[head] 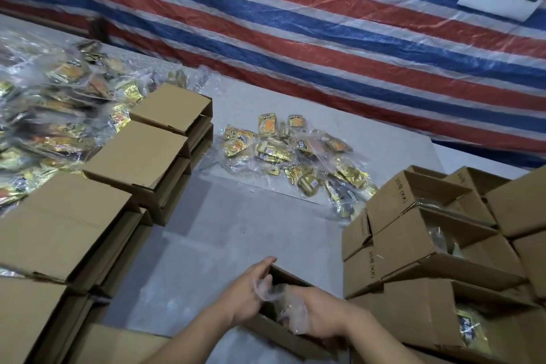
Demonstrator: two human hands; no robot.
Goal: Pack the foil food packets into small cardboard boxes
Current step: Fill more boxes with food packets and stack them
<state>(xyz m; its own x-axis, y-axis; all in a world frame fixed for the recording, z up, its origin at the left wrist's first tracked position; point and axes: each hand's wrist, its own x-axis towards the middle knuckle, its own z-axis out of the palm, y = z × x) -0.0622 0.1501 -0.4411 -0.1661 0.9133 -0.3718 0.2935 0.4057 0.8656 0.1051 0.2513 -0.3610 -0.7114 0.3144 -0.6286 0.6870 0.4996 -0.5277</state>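
Note:
A small open cardboard box (283, 334) lies at the front of the table under both hands. My left hand (251, 292) curls its fingers over the box's far left rim. My right hand (313, 313) reaches into the box and holds crinkled clear plastic wrap (292, 313); what lies deeper inside is hidden. Clear bags of gold foil food packets (295, 156) lie scattered in the middle of the grey table (236, 230), well beyond my hands.
Stacks of closed cardboard boxes (139, 156) run along the left. Open boxes (428, 233), some holding packets, are piled at the right. A big heap of bagged packets (44, 115) fills the far left. A striped tarp (295, 23) hangs behind.

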